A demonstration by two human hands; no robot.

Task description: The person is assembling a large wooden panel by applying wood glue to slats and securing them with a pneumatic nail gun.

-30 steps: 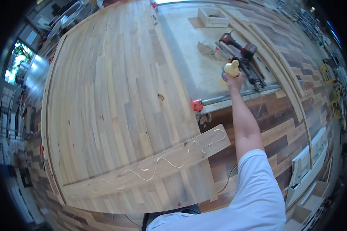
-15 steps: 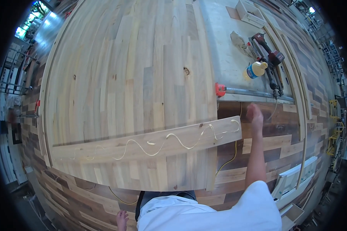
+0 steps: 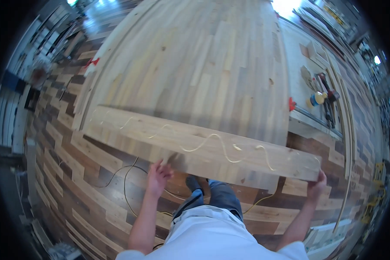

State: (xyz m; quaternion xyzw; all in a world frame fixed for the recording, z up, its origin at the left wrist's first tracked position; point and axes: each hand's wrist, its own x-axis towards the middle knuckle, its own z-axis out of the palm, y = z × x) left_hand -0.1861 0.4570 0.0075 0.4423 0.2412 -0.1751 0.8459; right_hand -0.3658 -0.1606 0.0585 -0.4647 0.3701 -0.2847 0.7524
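So I've got this long wooden board (image 3: 203,145) with a wavy bead of yellowish glue (image 3: 212,145) squiggled along its top face, lying across the near edge of the big butcher-block panel (image 3: 195,65) and running from about 9 o'clock over to 4 o'clock. My right hand (image 3: 317,186) is curled around the board's far right end, gripping it, while my left hand (image 3: 159,175) sits open just under the near edge around the middle, fingers spread and touching the wood. Out past the panel at 2 o'clock there's a yellow glue bottle (image 3: 316,99) and a drill (image 3: 329,102) on the bench, plus a red clamp (image 3: 291,104) at the panel's right edge and a yellow cord (image 3: 130,190) looping over the patchwork wood floor (image 3: 73,173) by my feet.
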